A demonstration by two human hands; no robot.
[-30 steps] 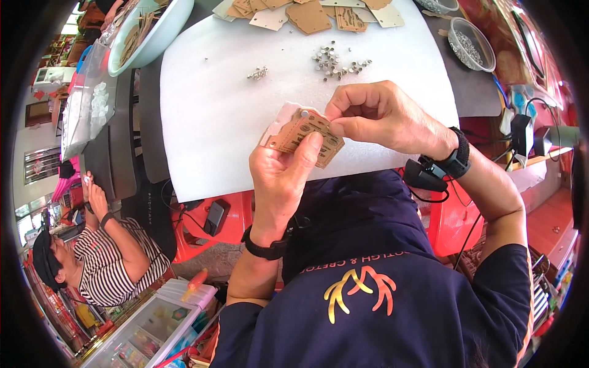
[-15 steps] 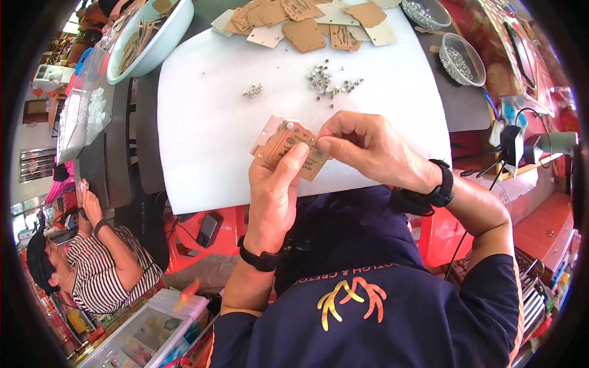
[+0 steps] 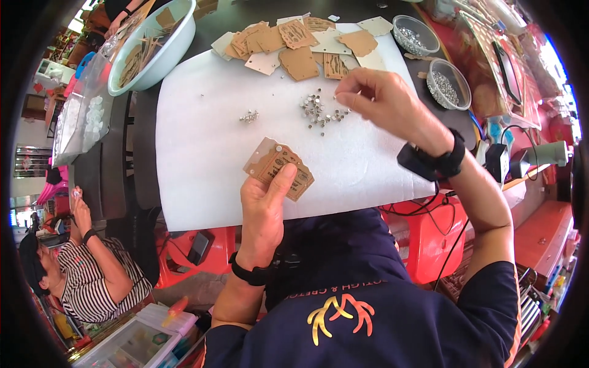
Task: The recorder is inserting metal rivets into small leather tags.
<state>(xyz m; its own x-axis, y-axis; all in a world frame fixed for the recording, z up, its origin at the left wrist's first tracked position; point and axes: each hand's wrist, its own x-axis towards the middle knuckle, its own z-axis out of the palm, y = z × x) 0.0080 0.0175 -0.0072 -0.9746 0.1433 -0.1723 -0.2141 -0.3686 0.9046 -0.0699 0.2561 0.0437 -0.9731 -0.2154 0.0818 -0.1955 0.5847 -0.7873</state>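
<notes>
A: Status on the left hand (image 3: 265, 208)?

B: Pinching a small stack of brown cardboard tags (image 3: 279, 167), thumb pressed on top, other fingers curled underneath. Held just above the near part of the white foam sheet (image 3: 196, 159).

A: Right hand (image 3: 386, 101)?

B: Reaching over the loose pile of small metal studs (image 3: 319, 110). Thumb and index tip pressed together, possibly on 1 stud, too small to confirm. Remaining fingers loosely curled.

A: Handling notes for the tags?

B: Thin card, light, probably bends easily. Looks like 2 or 3 layers, likely to slide apart unless clamped flat. Best held near one end, as now, leaving the punched hole end free.

A: And the studs?

B: Tiny, hard, smooth metal. Probably slippery and prone to rolling, though the foam sheet should damp that. Fingertip pinch only, 1 at a time.

A: Anything else around?

B: More tags scattered at the far edge (image 3: 294, 43), 2 clear bowls of studs (image 3: 414, 34) to the right, a pale basin (image 3: 153, 46) far left. Second person in a striped shirt (image 3: 86, 282) seated low on the left, not involved.
</notes>
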